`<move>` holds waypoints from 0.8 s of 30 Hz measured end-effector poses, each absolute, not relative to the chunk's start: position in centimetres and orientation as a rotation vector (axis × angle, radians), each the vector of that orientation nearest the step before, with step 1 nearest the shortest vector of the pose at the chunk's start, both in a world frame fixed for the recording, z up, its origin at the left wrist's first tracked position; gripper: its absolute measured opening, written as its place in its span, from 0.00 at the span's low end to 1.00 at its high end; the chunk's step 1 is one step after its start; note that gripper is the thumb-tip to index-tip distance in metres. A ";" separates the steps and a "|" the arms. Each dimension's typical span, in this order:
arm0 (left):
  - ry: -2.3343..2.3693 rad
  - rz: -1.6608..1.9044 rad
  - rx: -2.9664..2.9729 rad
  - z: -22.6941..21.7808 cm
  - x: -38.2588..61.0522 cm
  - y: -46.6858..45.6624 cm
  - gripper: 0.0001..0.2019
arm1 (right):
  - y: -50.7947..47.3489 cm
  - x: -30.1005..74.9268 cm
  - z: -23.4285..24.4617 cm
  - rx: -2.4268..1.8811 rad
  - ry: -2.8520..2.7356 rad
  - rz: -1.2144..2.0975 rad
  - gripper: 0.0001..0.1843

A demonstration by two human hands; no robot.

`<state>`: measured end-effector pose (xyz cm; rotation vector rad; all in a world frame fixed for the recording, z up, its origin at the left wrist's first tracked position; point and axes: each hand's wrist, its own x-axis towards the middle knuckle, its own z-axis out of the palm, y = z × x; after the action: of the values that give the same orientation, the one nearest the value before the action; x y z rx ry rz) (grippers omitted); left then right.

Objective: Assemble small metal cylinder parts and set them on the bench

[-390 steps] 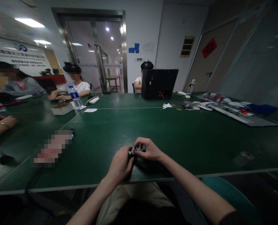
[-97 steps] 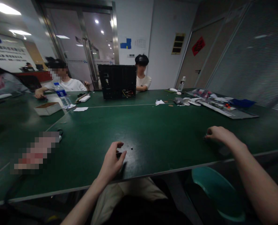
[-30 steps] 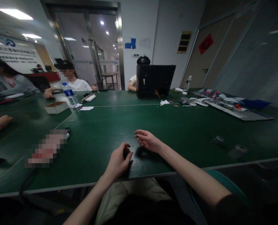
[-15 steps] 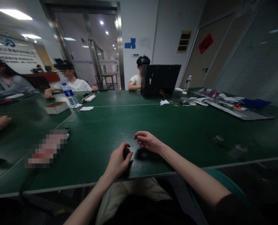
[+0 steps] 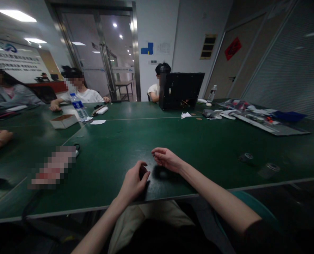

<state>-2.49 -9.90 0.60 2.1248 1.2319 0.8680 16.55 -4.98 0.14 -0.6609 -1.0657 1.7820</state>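
My left hand point(image 5: 134, 180) rests near the front edge of the green table point(image 5: 114, 141). Its fingers curve, with a gap between them and the thumb, and nothing shows in it. Just to the right and a little farther off, my right hand point(image 5: 167, 159) is held slightly above the tabletop, casting a shadow. The thumb and fingertips of that hand come together in a pinch; whatever is between them is too small to make out. The two hands are apart.
Two metal cylinders, a smaller one point(image 5: 246, 157) and a larger one point(image 5: 269, 170), stand on the right. A blurred-out flat object point(image 5: 53, 167) lies left. Farther back are a white box point(image 5: 64, 122), a water bottle point(image 5: 79, 107), a black case point(image 5: 182, 91) and a cluttered board point(image 5: 273, 123). Several people sit around.
My left hand stays in place. The fingertips of my right hand have shifted very slightly. Across the table, the person behind the black case has leaned a little to the right.
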 end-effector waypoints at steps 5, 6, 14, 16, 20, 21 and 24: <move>1.232 0.858 2.128 0.7 -2.5 -9.9 0.09 | -4.7 16.6 -0.1 -0.713 -1.184 1.706 0.15; 1.233 0.854 2.128 0.8 -2.5 -10.0 0.09 | -4.7 16.8 -0.1 -0.753 -1.270 1.659 0.15; 1.240 0.822 2.140 1.1 -2.6 -10.0 0.09 | -7.9 20.1 1.6 -1.121 -1.986 0.766 0.09; 1.244 0.828 2.151 1.0 -2.6 -10.0 0.09 | -8.9 22.8 2.3 -1.233 -2.057 0.581 0.08; 1.252 0.829 2.163 0.8 -2.6 -9.9 0.09 | -10.3 32.4 3.9 -1.712 -1.955 0.221 0.10; 1.254 0.827 2.162 0.7 -2.6 -9.8 0.09 | -10.7 35.3 4.2 -1.852 -1.873 0.121 0.11; 1.251 0.824 2.157 0.6 -2.5 -9.8 0.10 | -12.1 43.6 4.6 -2.273 -1.652 -0.093 0.14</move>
<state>-2.50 -9.75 0.59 2.1572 1.2509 0.8238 43.58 -12.11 4.56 -2.2733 -1.6519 -0.0926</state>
